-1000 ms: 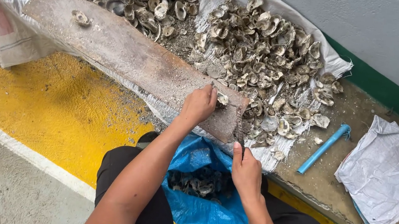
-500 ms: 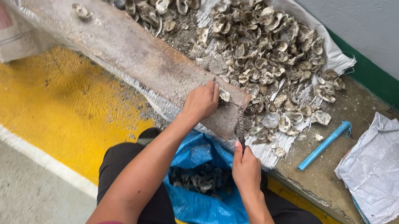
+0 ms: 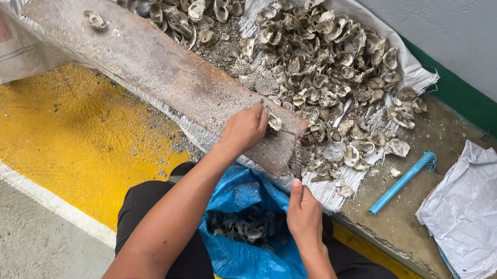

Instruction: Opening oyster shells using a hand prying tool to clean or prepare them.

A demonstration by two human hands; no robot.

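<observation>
My left hand (image 3: 245, 128) rests on the near end of a long, gritty wooden plank (image 3: 145, 59) and pinches a pale oyster shell (image 3: 274, 122) against it. My right hand (image 3: 305, 213) hovers just below the plank's end, over an open blue bag (image 3: 248, 255) in my lap that holds dark shells. Its fingers curl under and its thumb points up toward the plank. Anything in that hand is hidden. A lone shell (image 3: 94, 19) lies at the plank's far left end.
A big heap of oyster shells (image 3: 320, 60) lies on white sacking (image 3: 10, 44) behind and right of the plank. A blue pipe (image 3: 402, 182) and a crumpled white sack (image 3: 471, 211) lie at right by the grey wall. Yellow-painted floor (image 3: 56, 130) is at left.
</observation>
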